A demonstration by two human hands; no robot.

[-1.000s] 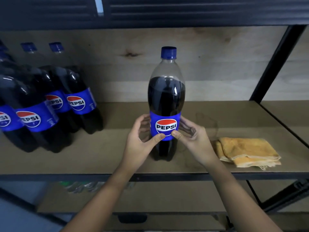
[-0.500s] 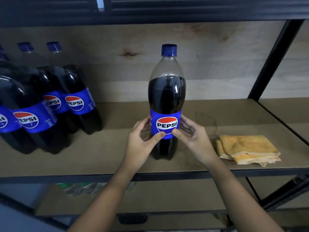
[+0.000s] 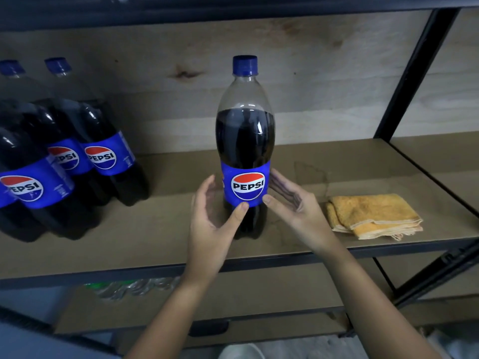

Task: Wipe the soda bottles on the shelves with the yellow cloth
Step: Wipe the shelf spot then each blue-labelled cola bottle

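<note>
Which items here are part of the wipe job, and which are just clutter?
Job:
- Pepsi bottle, upright, mid-shelf, left hand and right hand at its label
- grouped Pepsi bottles, at left
- yellow cloth, folded, lying untouched to the right

Lying about:
- clear plastic items, lower shelf, blurred

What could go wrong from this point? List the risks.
1. The bottle stands tall and upright on the shelf; the left hand and right hand touch it only lightly at the label, so a nudge might tip it.
2. The yellow cloth lies near the shelf's front edge and could get knocked off.
3. The other bottles stand crowded; one might topple when pulled out.
</note>
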